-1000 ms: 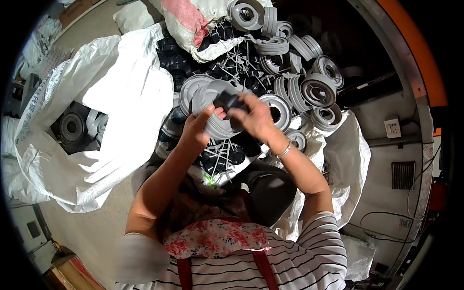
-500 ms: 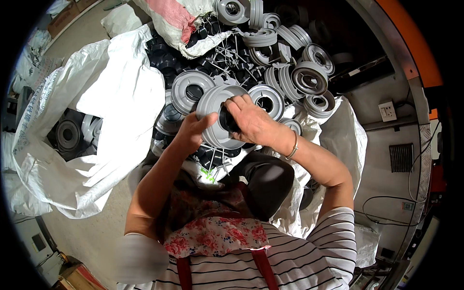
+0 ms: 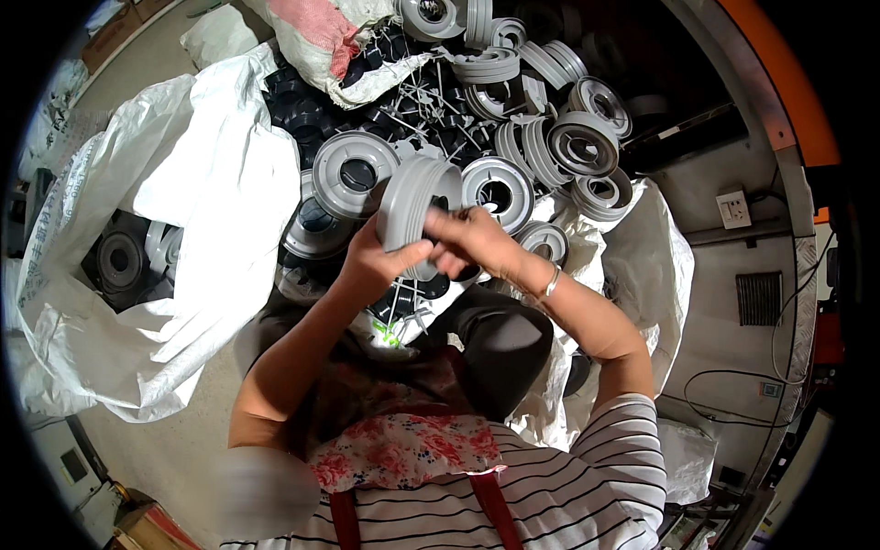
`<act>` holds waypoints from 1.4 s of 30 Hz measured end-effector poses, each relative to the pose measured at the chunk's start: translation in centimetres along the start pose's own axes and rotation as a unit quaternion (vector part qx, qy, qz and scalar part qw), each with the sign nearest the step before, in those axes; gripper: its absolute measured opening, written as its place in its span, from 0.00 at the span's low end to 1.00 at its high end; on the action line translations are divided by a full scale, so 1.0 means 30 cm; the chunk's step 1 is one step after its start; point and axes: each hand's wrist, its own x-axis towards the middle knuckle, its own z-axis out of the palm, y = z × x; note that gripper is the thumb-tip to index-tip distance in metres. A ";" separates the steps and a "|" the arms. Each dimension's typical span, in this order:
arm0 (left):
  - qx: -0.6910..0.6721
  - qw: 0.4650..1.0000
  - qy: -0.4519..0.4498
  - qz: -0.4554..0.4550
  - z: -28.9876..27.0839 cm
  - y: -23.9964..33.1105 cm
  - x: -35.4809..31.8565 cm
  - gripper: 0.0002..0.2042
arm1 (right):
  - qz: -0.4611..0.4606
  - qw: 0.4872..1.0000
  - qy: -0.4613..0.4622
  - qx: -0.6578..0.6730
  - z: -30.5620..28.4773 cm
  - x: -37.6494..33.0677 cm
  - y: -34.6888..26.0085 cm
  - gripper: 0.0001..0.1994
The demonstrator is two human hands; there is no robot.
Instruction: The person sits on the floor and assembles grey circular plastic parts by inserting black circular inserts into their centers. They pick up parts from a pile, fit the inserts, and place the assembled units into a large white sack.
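A grey plastic ring (image 3: 401,203) with a ribbed rim stands tilted on edge between my hands, above the pile. My left hand (image 3: 378,259) is closed on its lower left rim, with the thumb across the near side. My right hand (image 3: 475,240), wearing a bracelet, has its fingers bent into the ring's open side. They press on a black round insert (image 3: 441,203) at its centre; the fingertips are partly blurred and the insert is mostly hidden. Just beyond the held ring lie two more grey rings (image 3: 335,149) with dark centres.
A heap of grey rings (image 3: 541,151) and black parts (image 3: 302,115) spreads ahead. An open white woven sack (image 3: 234,174) with more parts stands at left; another white sack (image 3: 655,257) is at right. A wall socket (image 3: 732,209) and cables are at far right.
The grey ring has turned from facing up to standing more on edge, its opening toward my right hand. My right hand has shifted lower, from the ring's top to its right side.
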 end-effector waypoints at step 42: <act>-0.026 0.998 0.006 0.062 -0.005 -0.076 0.090 0.11 | -0.284 0.899 0.148 -0.300 -0.043 0.015 -0.049 0.24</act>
